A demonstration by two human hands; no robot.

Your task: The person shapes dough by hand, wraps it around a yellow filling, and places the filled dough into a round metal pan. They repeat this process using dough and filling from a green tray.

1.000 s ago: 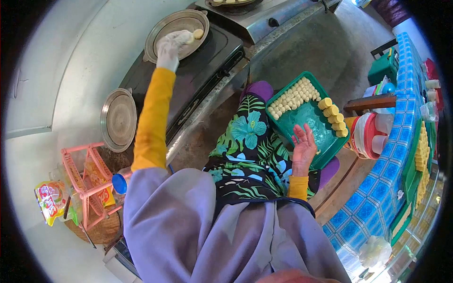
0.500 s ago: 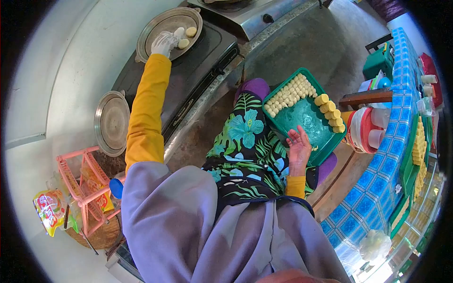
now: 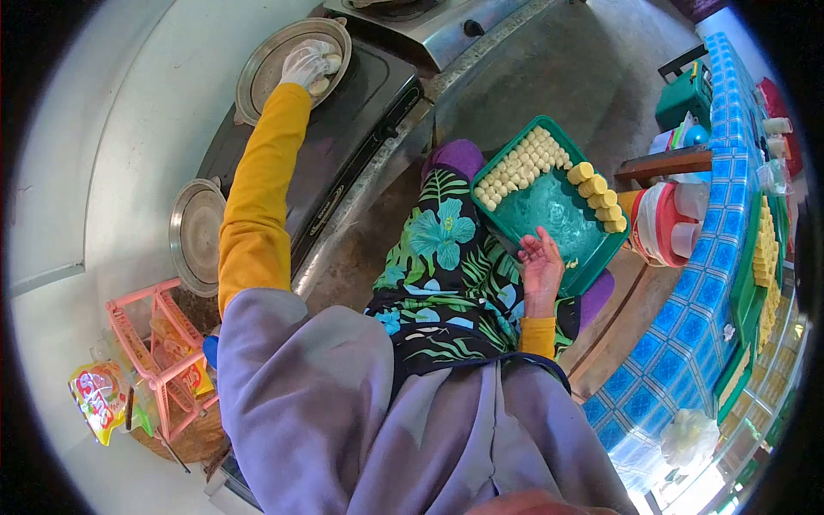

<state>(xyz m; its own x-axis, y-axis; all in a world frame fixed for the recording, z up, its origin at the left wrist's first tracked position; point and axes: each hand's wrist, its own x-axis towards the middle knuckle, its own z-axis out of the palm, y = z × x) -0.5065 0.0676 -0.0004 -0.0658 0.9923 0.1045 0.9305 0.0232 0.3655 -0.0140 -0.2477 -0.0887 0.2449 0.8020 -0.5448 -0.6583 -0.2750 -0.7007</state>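
My left hand [image 3: 307,63], in a clear plastic glove, reaches into a round metal pan [image 3: 250,87] on the stove at the upper left. Its fingers are bunched downward, and what is under them is hidden. Two pale round dough pieces [image 3: 319,87] show beside the fingers on the pan's right side. My bare right hand [image 3: 542,263] lies palm up, fingers apart, at the near edge of a green tray [image 3: 549,221]; it holds nothing. In the tray are rows of small pale dough balls [image 3: 525,163] and a row of yellow round pieces [image 3: 598,199].
A second round pan [image 3: 198,233] sits left of the black stove [image 3: 330,163]. A pink plastic rack [image 3: 163,369] and snack packet [image 3: 99,399] stand at the lower left. On the right are a blue checked table [image 3: 665,360], red-lidded tub [image 3: 665,219] and green box [image 3: 682,99].
My left hand has moved further into the pan, over the dough, and now covers the piece that was at its fingertips. My right hand stays by the tray. The view has shifted slightly.
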